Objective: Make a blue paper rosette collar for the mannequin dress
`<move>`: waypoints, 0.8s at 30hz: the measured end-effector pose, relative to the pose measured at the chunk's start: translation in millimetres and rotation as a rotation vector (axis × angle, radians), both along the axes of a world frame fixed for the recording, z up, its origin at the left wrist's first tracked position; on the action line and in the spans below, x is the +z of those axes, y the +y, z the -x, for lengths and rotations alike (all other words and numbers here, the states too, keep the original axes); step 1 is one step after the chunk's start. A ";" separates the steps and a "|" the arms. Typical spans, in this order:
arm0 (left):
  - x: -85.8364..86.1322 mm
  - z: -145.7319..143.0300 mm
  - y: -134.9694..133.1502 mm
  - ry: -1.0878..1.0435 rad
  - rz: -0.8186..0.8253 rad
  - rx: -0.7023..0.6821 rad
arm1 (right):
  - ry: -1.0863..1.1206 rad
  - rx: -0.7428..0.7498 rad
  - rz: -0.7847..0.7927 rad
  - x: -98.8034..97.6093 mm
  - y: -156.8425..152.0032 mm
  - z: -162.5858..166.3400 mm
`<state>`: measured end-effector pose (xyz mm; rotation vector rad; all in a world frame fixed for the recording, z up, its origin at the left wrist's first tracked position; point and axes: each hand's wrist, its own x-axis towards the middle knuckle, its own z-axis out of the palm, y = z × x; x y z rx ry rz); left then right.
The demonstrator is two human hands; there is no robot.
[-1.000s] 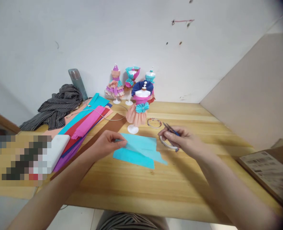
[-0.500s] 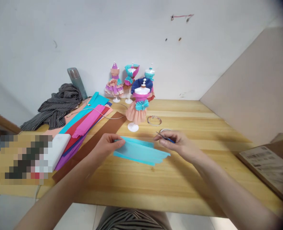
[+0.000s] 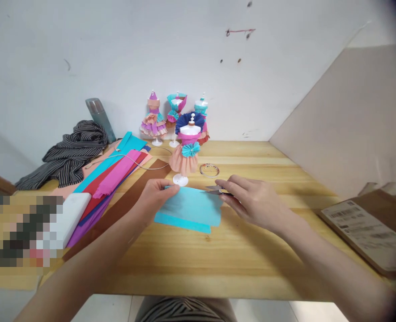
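My left hand pinches the upper left edge of a folded turquoise sheet of crepe paper, held just above the table. In my right hand is a pair of scissors, its blades spread and pointing left at the paper's upper right edge. Fingers hide most of the scissors' handles. Right behind the paper stands a small white dress form in a peach crepe skirt, pink band, turquoise rosette and dark blue pleated collar.
Several more dressed forms stand near the wall. On the left lie coloured crepe strips, a brown strip, a white box-like object, a striped cloth and a flask. A bracelet-like ring and a cardboard parcel are rightward.
The scissors have come left with my right hand, their blades now at the paper's upper right edge. The turquoise paper lies flatter and squarer. The whole view has shifted slightly.
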<state>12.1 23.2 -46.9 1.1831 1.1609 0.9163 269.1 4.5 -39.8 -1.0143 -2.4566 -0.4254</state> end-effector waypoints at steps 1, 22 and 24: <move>1.3 -1.5 0.0 0.007 -0.007 0.009 | -0.001 -0.009 -0.001 0.7 0.7 -2.0; 15.3 5.5 21.0 0.252 -0.400 -0.340 | 0.729 0.088 0.876 18.6 26.5 37.5; 15.1 1.7 21.0 0.254 -0.451 -0.374 | 0.651 0.137 0.891 15.8 28.3 50.6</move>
